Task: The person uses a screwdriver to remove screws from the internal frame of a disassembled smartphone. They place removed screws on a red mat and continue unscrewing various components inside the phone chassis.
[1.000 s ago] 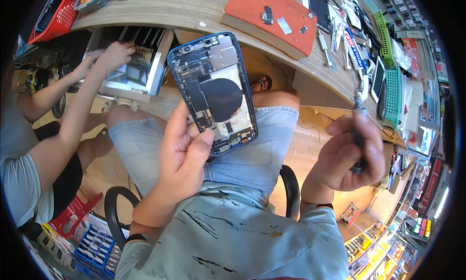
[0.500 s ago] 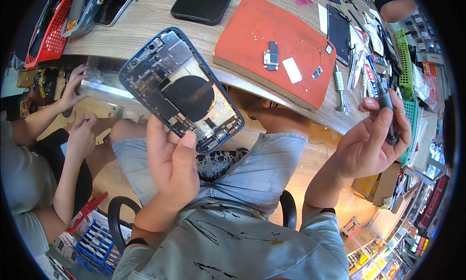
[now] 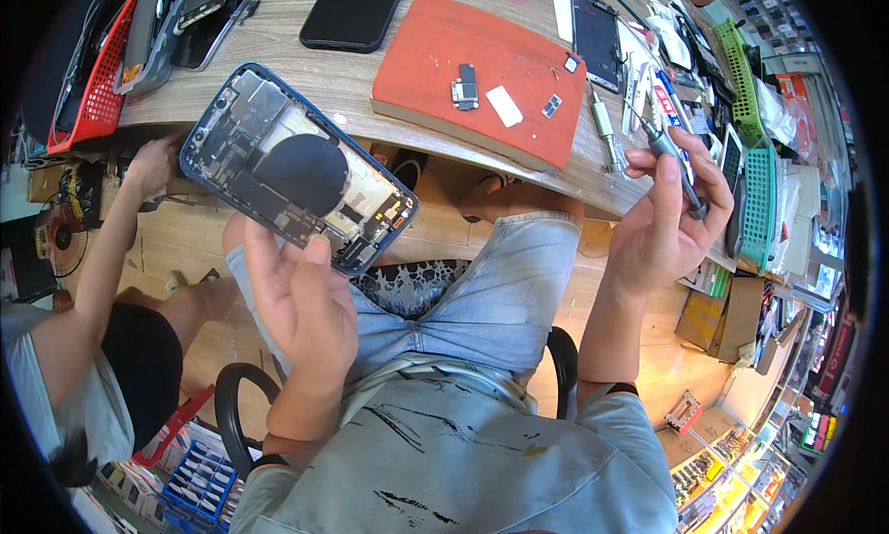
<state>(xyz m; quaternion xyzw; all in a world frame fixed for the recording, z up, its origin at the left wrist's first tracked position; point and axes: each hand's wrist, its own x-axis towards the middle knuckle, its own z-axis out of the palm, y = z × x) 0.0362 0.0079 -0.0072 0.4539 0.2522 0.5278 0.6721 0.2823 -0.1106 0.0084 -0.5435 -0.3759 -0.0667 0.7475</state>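
My left hand [image 3: 310,302] grips the lower edge of an opened smartphone housing [image 3: 301,173], thumb on its inner side. The housing has a blue frame, a round black coil pad and bare circuit parts, and it is tilted above my lap. My right hand [image 3: 671,214] holds a dark screwdriver [image 3: 675,163] between thumb and fingers, its thin tip pointing up toward the table, apart from the phone. On the table, an orange-red pad [image 3: 463,52] bears a small metal part [image 3: 465,87], a white card [image 3: 504,106] and tiny pieces.
A black phone [image 3: 354,13] lies left of the pad. Right of it are a detached screen [image 3: 597,38], a silver screwdriver [image 3: 607,131] and several tools. Red [image 3: 88,113], green [image 3: 741,80] and teal [image 3: 759,201] baskets stand at the sides. Another person's arm [image 3: 116,219] reaches under the table at left.
The view has shifted, so the table things appear further left. Both hands keep their hold on the phone housing and the screwdriver. The neighbouring person's arm has moved toward the table's underside.
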